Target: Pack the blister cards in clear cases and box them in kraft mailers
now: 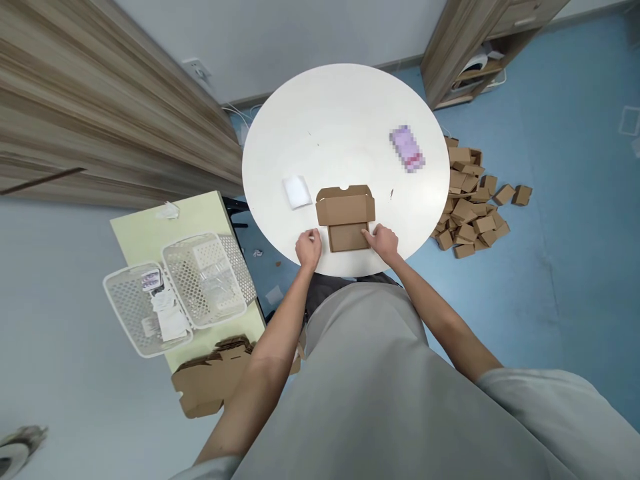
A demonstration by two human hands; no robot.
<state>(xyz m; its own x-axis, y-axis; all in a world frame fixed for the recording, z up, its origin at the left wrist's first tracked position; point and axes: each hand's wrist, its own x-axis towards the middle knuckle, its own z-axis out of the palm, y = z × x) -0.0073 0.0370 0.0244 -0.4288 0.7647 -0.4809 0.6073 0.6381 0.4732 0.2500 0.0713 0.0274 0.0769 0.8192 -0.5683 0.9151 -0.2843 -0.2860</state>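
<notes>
A small brown cardboard box (349, 237) lies on the near part of the round white table (345, 107), its lid (345, 209) folded back away from me and its tray facing up. Its inside shows bare cardboard. My right hand (383, 241) grips the box's right wall, with the thumb over the inner edge. Just left of the box, slightly apart from it, is my left hand (309, 249), fingers curled closed; nothing shows in them. A white flat packet (297, 192) rests beyond my left hand. Farther right on the table is a blurred purple item (407, 149).
Many small brown boxes (470, 213) are heaped on the floor at right. To the left, a pale green table (145, 230) bears two white plastic baskets (215, 280) with packets and papers. Flattened cardboard boxes (215, 380) are stacked at its near end. A wooden cabinet (465, 53) stands behind.
</notes>
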